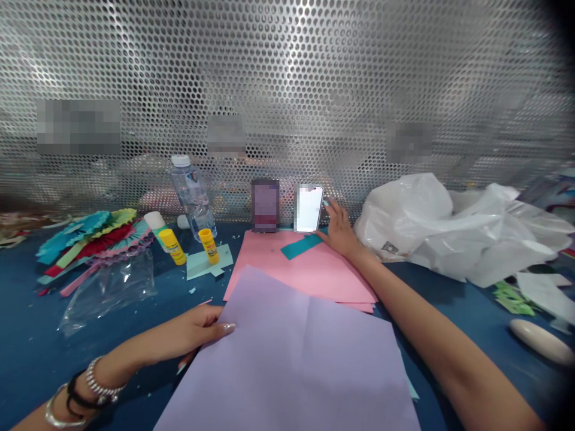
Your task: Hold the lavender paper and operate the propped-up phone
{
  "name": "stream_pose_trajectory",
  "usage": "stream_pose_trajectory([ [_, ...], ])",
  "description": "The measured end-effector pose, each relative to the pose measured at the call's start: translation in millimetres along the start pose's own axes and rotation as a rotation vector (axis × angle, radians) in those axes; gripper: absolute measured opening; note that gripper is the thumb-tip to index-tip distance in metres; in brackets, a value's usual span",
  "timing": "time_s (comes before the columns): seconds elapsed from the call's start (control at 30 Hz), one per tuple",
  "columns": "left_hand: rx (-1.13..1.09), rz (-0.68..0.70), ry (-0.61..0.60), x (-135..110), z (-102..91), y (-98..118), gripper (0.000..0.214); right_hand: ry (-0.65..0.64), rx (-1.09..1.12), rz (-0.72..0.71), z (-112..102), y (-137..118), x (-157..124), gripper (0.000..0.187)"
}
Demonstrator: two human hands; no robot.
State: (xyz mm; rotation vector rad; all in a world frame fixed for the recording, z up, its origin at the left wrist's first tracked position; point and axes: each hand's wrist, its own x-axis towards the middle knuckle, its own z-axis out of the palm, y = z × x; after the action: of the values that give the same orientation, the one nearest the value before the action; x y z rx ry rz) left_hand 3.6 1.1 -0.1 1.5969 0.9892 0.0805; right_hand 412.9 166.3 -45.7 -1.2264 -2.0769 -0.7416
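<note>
My left hand [191, 332] grips the left edge of a large lilac paper sheet [296, 359] lying in front of me, thumb on top. My right hand [339, 230] is stretched far forward, its fingertips touching the side of a white-screened phone [309, 208] that leans upright against the perforated metal wall. Under the right hand lie a pink paper sheet [305, 266] and a teal paper strip [302, 245]. A second, darker phone [265, 205] stands left of the lit one.
Two yellow glue sticks [173, 245] [209, 245], a water bottle [192, 197] and a stack of coloured paper fans [92, 239] lie at left with a clear plastic bag [108, 290]. White plastic bags [449, 227] pile up at right, a pale oval object [541, 340] near the right edge.
</note>
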Motion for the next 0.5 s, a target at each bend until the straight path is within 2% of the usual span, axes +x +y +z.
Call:
stream_pose_trajectory([
  [0.13, 0.01, -0.003, 0.001, -0.1, -0.4, 1.2, 0.045, 0.053, 0.024, 0.065, 10.7, -4.2, 1.9, 0.094],
  [0.5, 0.021, -0.018, 0.007, -0.7, 0.2, 0.6, 0.051, 0.054, 0.043, 0.098, 12.4, -7.0, 3.0, 0.087],
])
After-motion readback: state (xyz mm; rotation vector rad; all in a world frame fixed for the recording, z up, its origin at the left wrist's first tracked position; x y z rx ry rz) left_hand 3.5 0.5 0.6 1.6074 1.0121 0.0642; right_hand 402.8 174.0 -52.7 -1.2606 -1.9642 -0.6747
